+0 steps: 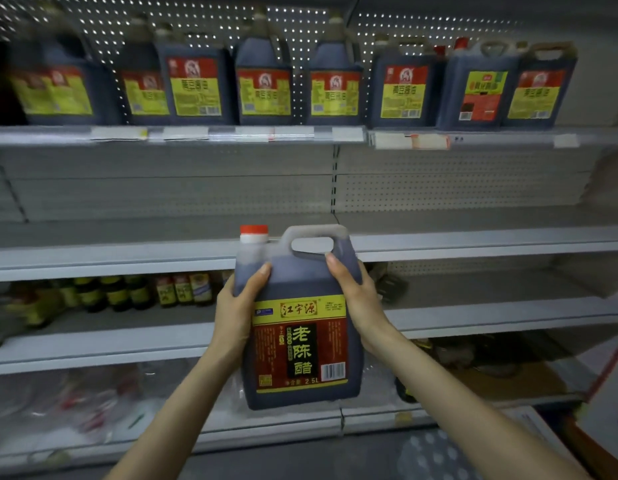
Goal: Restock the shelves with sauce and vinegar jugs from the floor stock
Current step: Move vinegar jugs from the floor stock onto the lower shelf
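Left grip (pixel 236 306): clasps the left side of the vinegar jug (pixel 300 344), thumb laid up across its front, fingers curled behind it out of sight.
Right grip (pixel 356 299): clasps the jug's right side, thumb lying across the front just under the handle (pixel 314 233).
Vinegar jug: held upright in the air between both grips, in front of the shelving. It holds dark liquid, and its red-and-yellow label, marked 2.5L, faces the camera.
Cap (pixel 254 233): red, on the jug's top left corner.
Wrapped goods (pixel 75 393): below and left of the jug, too blurred to tell what they are.
Small bottles (pixel 127 292): in a row on a shelf left of the jug, level with the grips.
Middle shelf (pixel 474 242): its front edge runs behind the jug, level with the handle.
Price strip (pixel 231 133): well above the jug, along the top shelf's edge.
Sauce jugs (pixel 266 84): a row of dark jugs with yellow-and-red labels on the top shelf, far above the vinegar jug.
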